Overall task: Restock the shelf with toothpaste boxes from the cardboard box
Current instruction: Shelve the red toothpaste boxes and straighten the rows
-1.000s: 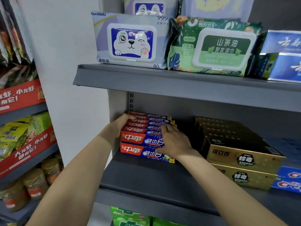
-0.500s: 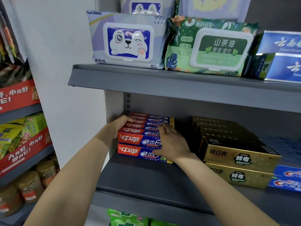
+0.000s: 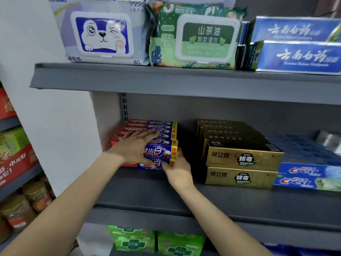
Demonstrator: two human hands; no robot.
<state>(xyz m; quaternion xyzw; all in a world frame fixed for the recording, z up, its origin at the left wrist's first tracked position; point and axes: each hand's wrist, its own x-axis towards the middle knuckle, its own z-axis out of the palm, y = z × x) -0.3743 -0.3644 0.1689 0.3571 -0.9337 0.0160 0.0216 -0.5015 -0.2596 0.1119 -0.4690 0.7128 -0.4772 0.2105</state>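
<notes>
Left hand (image 3: 135,146) had slid from the stack's far-left end onto the red-and-blue toothpaste boxes (image 3: 158,143), fingers spread flat. Right hand (image 3: 178,168) cupped the stack's right corner. Best squared evenly, left of the gold boxes (image 3: 241,156).

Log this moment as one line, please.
phase: squaring stack | left hand: flat atop red-and-blue toothpaste boxes | right hand: at stack's right end | grey metal shelf

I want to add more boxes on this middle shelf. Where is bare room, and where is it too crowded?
Bare shelf lies in front of the red and blue toothpaste boxes, under both forearms. A narrow dark gap separates them from the gold boxes. The gold boxes sit tight against the Crest boxes. The left hand and right hand occupy the stack.
</notes>
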